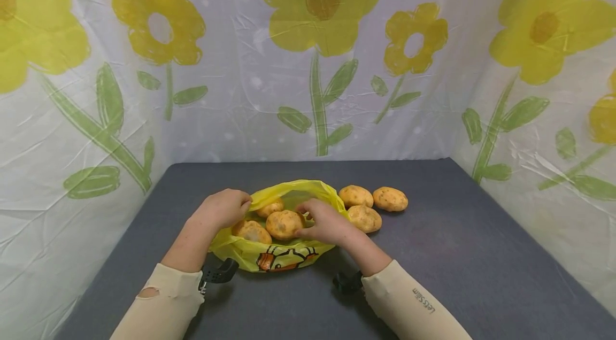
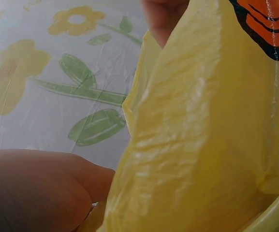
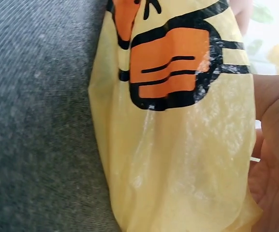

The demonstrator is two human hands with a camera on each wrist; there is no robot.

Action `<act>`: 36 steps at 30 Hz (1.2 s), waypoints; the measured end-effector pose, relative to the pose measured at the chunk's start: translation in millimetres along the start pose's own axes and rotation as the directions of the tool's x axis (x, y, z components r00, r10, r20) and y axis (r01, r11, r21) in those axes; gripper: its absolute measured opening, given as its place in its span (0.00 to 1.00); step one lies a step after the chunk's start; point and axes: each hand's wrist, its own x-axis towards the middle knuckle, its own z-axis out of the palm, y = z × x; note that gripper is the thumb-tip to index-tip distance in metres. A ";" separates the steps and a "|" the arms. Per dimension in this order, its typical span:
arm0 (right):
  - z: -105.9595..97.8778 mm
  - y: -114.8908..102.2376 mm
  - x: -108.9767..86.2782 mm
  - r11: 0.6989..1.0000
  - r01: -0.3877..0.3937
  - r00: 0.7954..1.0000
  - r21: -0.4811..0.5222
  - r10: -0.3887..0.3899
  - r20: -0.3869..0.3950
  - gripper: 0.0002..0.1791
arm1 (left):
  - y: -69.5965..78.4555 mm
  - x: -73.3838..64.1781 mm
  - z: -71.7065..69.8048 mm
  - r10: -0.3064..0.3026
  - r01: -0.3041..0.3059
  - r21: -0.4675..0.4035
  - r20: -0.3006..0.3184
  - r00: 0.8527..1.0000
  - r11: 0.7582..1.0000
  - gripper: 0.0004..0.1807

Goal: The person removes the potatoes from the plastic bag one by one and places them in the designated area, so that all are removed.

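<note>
A yellow plastic bag (image 1: pixel 289 260) with an orange and black print lies with its mouth open, several potatoes inside it. My left hand (image 1: pixel 227 207) pinches the bag's left rim. In the left wrist view, that hand (image 2: pixel 37 188) is at the edge of the yellow film. My right hand (image 1: pixel 324 222) reaches in over the right side of the mouth, thumb and fingers around the right end of a potato (image 1: pixel 285 224). To the left sits another potato (image 1: pixel 252 232), and one more potato (image 1: pixel 270 208) is behind. The right wrist view shows the right hand (image 3: pixel 274 140) partly hidden behind the bag.
Three loose potatoes lie just right of the bag: one potato (image 1: pixel 356 196) at the back, one potato (image 1: pixel 390 199) farther right, and one potato (image 1: pixel 364 218) nearer. The dark tabletop (image 1: pixel 471 254) meets a flower-printed curtain (image 1: pixel 231 115) at the back and sides.
</note>
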 end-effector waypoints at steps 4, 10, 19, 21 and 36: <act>2.6 2.5 1.7 1.000 -0.006 1.000 -0.009 0.006 -0.009 0.26 | -0.1 0.5 0.5 0.003 -0.003 -0.006 -0.007 1.000 1.000 0.18; 3.6 2.9 2.1 0.999 -0.031 0.999 0.017 0.032 -0.019 0.23 | -0.3 1.1 0.5 0.003 -0.003 -0.007 -0.012 1.000 1.000 0.18; -1.8 5.2 0.1 0.999 -0.032 0.997 0.016 0.033 -0.072 0.24 | 0.2 0.5 0.1 0.006 -0.006 -0.008 -0.012 1.000 1.000 0.18; -6.7 5.4 -2.0 0.999 -0.040 0.995 0.033 0.043 -0.094 0.25 | 0.5 0.2 0.3 0.005 -0.005 -0.009 -0.009 1.000 1.000 0.18; -64.6 7.3 -26.3 0.996 -0.017 0.971 0.090 0.038 -0.238 0.31 | -1.0 0.7 1.4 0.002 -0.002 0.003 -0.004 1.000 1.000 0.16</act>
